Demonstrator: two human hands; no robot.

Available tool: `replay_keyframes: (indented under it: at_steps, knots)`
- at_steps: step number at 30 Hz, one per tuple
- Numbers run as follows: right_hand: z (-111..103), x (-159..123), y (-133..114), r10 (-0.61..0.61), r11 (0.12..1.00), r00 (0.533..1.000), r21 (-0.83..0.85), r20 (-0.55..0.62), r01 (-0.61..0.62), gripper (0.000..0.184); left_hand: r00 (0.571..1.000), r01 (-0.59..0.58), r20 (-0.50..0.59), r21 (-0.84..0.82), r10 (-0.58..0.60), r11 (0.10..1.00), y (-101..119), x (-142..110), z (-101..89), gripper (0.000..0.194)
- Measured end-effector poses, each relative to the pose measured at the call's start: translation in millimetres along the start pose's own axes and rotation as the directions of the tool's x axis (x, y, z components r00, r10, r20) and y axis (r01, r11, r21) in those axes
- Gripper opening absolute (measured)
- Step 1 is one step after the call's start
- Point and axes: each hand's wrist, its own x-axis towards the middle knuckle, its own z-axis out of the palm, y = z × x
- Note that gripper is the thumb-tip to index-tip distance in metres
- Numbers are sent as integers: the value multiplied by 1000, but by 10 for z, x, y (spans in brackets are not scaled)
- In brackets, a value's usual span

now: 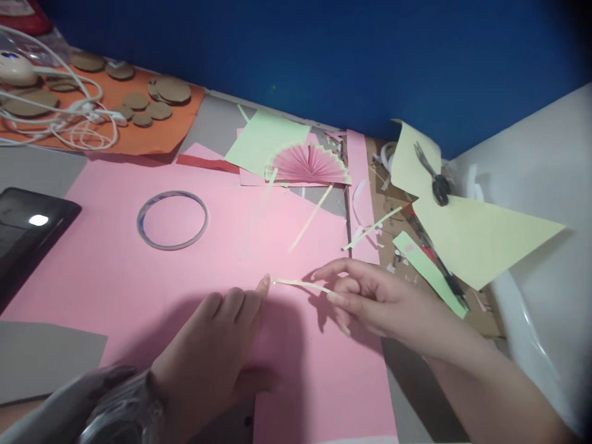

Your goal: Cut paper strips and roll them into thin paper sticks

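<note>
On the pink sheet [231, 234], toward its near part, the thin strip [303, 284] runs between the two hands. The right hand [374, 302] grips the strip's right end between thumb and finger, its other fingers loosely bent. The left hand [213, 351], with a watch [123, 413] at its wrist, has most fingers curled and one fingertip at the strip's left end; whether it pinches or only presses there, I cannot tell. The ring [206, 221] lies on the pink sheet's left part, beyond the left hand. At the pink sheet's left edge is a black device [32, 228] with a bright reflection. Past the sheet's far left edge lies orange paper [143, 139], bearing cardboard discs [173, 90] and tangled white cables [81, 110]. At the sheet's far edge sit green paper [261, 139] and a pleated pink fan [314, 165] with a pale rim. Two loose strips, one pale green [271, 185] and one cream [309, 219], lie in front of the fan. Right of the sheet, a brown board [383, 209] carries paper scraps, a wide green strip [430, 274] and yellow paper [481, 234]; a dark-handled tool [441, 190] rests on the yellow paper. Grey worktop [46, 351] shows around the pink sheet.
</note>
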Motion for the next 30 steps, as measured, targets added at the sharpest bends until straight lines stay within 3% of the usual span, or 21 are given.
replay_keyframes:
  at_steps: [10,14,21,25,30]
  knots:
    - [34,2,129,-40,918,990,-396,-133,-15,19,998,-7,-62,-140,-2,990,-32,-10,86,76]
    - [91,83,69,-14,911,992,-410,-128,-40,19,995,-16,-103,-189,-4,982,-49,1,83,79]
    - [186,188,-115,36,883,989,-460,-141,-98,30,998,-23,-67,-223,8,975,-48,13,101,77]
    - [185,190,-79,18,890,981,-443,-192,-103,28,999,25,-34,-240,-34,970,-33,29,74,76]
    - [166,199,6,10,869,986,-486,-166,-90,26,999,44,25,-202,-40,978,-17,39,31,68]
